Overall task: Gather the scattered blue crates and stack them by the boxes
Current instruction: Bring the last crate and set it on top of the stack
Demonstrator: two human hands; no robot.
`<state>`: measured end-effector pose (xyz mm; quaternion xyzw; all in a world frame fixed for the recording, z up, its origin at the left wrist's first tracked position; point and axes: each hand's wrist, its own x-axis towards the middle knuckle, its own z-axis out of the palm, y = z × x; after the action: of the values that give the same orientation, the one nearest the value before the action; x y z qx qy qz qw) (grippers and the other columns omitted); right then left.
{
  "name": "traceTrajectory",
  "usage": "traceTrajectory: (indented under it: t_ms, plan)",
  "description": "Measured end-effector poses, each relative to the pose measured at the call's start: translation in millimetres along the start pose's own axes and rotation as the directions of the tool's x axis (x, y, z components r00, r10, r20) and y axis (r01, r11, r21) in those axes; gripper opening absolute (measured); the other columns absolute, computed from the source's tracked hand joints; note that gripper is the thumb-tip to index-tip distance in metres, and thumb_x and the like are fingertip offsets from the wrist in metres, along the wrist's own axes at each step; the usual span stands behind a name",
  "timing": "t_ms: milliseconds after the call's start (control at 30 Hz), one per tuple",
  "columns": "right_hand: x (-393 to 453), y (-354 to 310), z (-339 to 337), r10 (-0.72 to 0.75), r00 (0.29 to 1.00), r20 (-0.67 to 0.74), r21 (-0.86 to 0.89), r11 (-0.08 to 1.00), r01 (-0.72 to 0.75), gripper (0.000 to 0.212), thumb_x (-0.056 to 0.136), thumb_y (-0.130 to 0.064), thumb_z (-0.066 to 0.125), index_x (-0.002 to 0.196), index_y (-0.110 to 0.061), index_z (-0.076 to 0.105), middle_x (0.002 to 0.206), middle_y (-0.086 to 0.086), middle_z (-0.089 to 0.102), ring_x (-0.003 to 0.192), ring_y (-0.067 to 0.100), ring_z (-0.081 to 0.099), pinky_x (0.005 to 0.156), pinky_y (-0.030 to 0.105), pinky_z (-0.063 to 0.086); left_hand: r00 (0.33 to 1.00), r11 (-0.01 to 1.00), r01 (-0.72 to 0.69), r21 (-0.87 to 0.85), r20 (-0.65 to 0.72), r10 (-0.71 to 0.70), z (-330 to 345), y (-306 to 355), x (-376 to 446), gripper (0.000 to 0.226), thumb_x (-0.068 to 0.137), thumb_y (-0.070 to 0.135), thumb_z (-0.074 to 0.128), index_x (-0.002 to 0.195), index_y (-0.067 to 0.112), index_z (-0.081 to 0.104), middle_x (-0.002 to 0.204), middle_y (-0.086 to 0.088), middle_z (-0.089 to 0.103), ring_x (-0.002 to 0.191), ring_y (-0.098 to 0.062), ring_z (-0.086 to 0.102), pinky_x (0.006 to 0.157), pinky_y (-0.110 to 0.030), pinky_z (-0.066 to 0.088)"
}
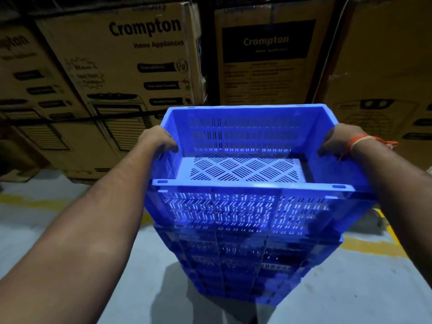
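Observation:
An empty blue slotted crate (245, 134) sits at the top of a stack of blue crates (247, 260) standing on the floor, right in front of the cardboard boxes (131, 66). My left hand (159, 140) grips the crate's left rim, fingers curled over the edge. My right hand (339, 141) grips the right rim the same way; an orange thread is tied round that wrist. I cannot tell whether the top crate rests fully on the one below.
Large brown Crompton cartons form a wall behind the stack, with a dark gap (207, 50) between two of them. The grey floor (145, 265) carries worn yellow lines (371, 247) on both sides of the stack.

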<state>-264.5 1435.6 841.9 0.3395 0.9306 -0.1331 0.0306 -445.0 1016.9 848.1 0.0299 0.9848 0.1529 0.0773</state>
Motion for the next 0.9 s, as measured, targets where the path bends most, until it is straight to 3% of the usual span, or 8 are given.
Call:
traceTrajectory:
  t_ms: [467,633,900]
  plan:
    - [-5,-20,-7,-0.012,0.999,-0.039,0.036,0.999,0.013,0.029,0.064,-0.031,0.081,0.079,-0.008,0.074,0.065,0.007,0.068,0.051,0.018,0.063,0.057,0.024,0.048,0.997,0.999,-0.017,0.031,-0.072,0.019,8,-15,17,0.027,0.07,0.042,0.08,0.085,0.02,0.078,0.067,-0.005,0.07,0.076,-0.026,0.068,0.067,-0.029,0.047]
    - [5,-29,-8,-0.034,0.999,-0.021,0.017,0.999,0.035,0.034,0.062,-0.033,0.081,0.084,-0.009,0.074,0.063,0.004,0.065,0.052,0.017,0.063,0.048,0.021,0.042,0.996,0.999,-0.012,0.037,-0.084,0.015,7,-24,21,0.027,0.069,0.043,0.08,0.082,0.019,0.077,0.066,-0.005,0.07,0.07,-0.024,0.064,0.064,-0.029,0.043]
    - [3,-17,0,0.03,0.999,-0.03,0.023,0.999,-0.029,0.041,0.058,-0.038,0.083,0.088,-0.012,0.074,0.083,0.009,0.069,0.065,0.023,0.06,0.054,0.023,0.041,0.998,0.999,-0.025,0.036,-0.061,0.027,5,-10,26,0.031,0.064,0.048,0.081,0.083,0.023,0.078,0.068,-0.006,0.071,0.073,-0.026,0.067,0.064,-0.029,0.046]
